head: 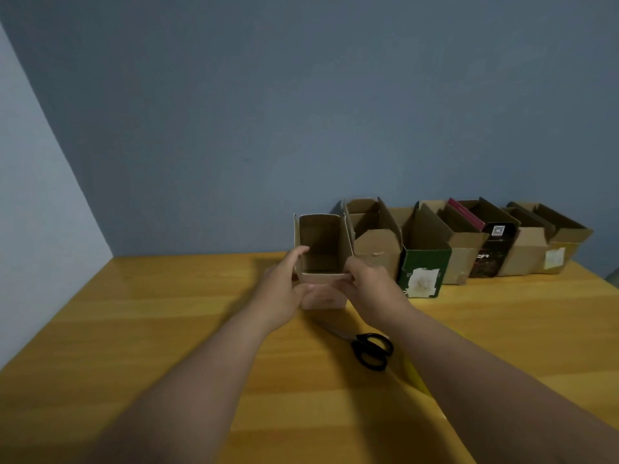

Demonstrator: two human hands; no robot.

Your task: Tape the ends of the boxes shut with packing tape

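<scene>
Small open box (323,254) stands on the bench (167,329) at the left end of the far row of boxes (469,246). Left hand (284,286) and right hand (366,286) grip its side walls near the rim. Looks empty, light, thin card that dents easily: hold low at the corners, not the flaps. Scissors (370,349) lie near. No tape in view.
</scene>
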